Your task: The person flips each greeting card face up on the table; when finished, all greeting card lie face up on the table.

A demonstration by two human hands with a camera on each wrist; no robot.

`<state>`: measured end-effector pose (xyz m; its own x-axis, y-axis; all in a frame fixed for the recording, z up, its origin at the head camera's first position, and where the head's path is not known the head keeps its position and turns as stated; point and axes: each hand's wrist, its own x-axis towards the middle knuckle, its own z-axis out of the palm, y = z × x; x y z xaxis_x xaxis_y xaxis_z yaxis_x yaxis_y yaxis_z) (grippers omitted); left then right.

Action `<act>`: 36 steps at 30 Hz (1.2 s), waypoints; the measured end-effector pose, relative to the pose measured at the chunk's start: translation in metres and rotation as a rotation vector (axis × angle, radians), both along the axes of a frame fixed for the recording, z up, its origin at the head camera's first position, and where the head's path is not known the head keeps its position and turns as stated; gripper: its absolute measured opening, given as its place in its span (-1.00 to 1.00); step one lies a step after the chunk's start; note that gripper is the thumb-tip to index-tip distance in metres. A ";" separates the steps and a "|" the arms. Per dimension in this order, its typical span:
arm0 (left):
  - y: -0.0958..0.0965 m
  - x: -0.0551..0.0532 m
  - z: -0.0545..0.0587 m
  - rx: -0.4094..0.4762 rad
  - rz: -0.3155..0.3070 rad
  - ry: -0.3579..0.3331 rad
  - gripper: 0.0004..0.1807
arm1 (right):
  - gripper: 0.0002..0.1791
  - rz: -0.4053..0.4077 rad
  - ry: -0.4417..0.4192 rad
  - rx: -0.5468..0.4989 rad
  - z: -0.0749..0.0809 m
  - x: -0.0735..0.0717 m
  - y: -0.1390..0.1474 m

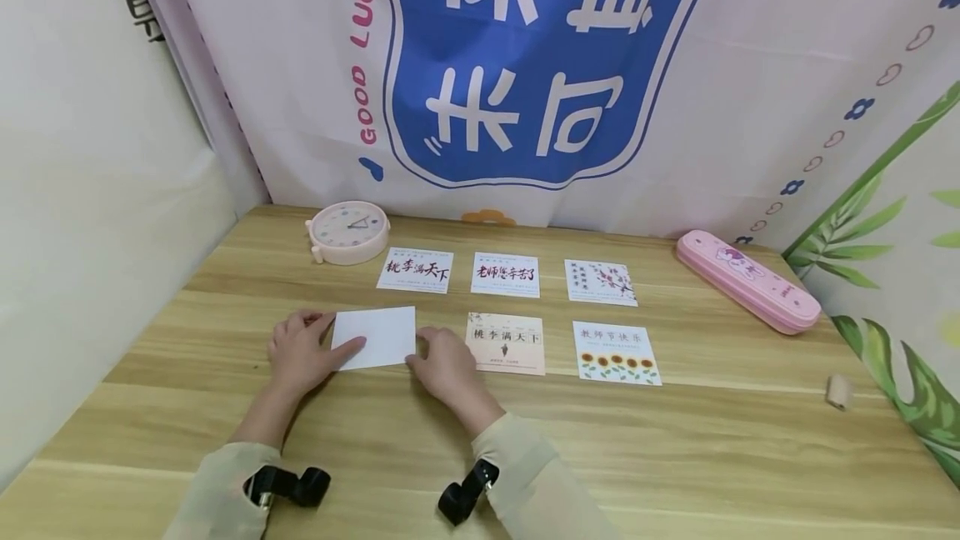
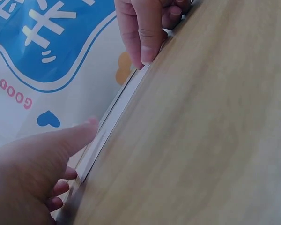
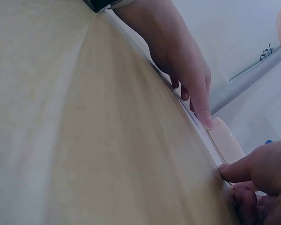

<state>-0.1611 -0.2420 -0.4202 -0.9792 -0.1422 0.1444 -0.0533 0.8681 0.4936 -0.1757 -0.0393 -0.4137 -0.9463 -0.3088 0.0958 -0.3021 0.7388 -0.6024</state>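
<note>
A blank white card (image 1: 386,332) lies on the wooden table between both hands. The left hand (image 1: 306,350) is at its left side, with a straight thumb laid over the card's face and the other fingers by the left edge. The right hand (image 1: 448,369) holds the card's right edge between thumb and fingertips. Seen from the left wrist, the card (image 2: 117,110) is a thin strip almost edge-on. In the right wrist view, the right thumb (image 3: 234,172) is at the near end of the card. The card's underside is hidden.
Several printed cards lie in two rows, including a sunflower card (image 1: 617,354) and a peach-toned card (image 1: 517,357) beside the right hand. A pink clock (image 1: 349,232) stands back left, a pink pencil case (image 1: 748,282) back right. A small beige piece (image 1: 838,392) lies far right.
</note>
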 end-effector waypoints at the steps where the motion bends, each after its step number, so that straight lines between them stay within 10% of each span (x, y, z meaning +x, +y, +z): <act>1: 0.000 0.000 0.000 0.008 0.001 -0.004 -0.11 | -0.57 -0.001 0.001 0.004 0.000 0.000 0.000; 19: -0.003 0.000 0.010 0.264 -0.056 -0.079 -0.62 | -0.55 0.016 -0.006 -0.037 0.001 -0.003 0.002; 29: -0.005 0.000 0.009 0.307 -0.047 -0.050 -0.69 | -0.73 0.024 0.012 -0.200 -0.005 -0.003 0.005; 36: -0.005 -0.001 0.005 0.522 -0.039 0.009 -0.75 | -0.90 -0.049 -0.021 -0.358 -0.006 -0.003 0.003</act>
